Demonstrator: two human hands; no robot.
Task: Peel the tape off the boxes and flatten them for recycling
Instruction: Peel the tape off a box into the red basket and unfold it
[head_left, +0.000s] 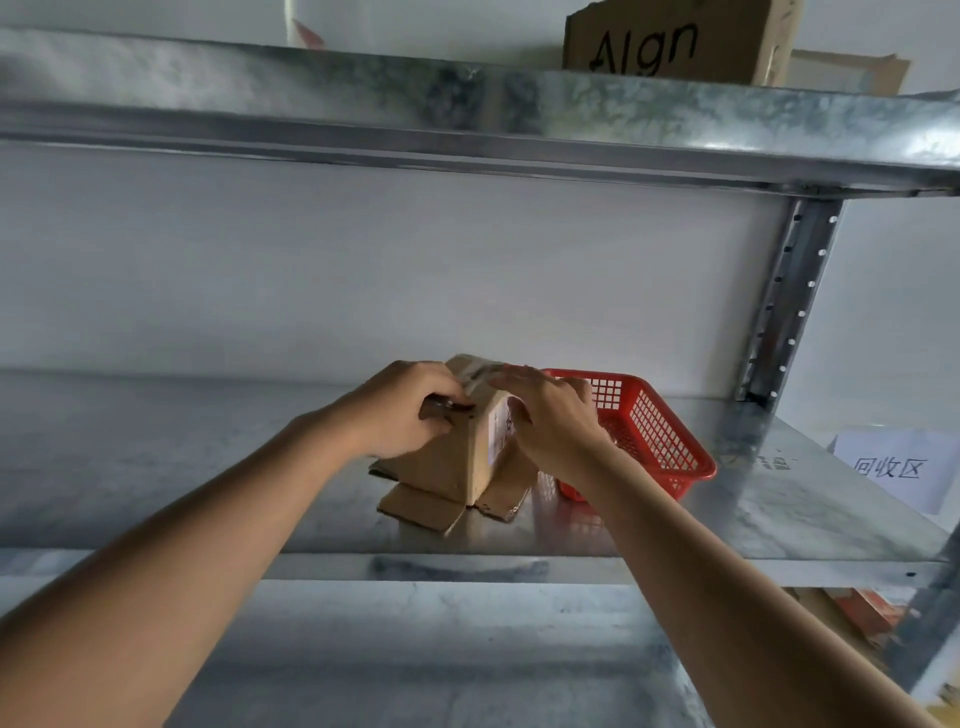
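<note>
left hand (410, 410): fingers curled, gripping box (457, 462) top edge
right hand (550, 415): fingers straight, pressing box
box: on shelf (208, 467), beside red basket (660, 431)

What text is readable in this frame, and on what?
"Algn": handwritten in black on the cardboard box on the top shelf.
"回收区": printed on the white paper sign on the shelf at right.
Label on the small cardboard box between the hands: print too blurred to read.
Faint marks on the metal shelf beside the red basket: unreadable.
</note>
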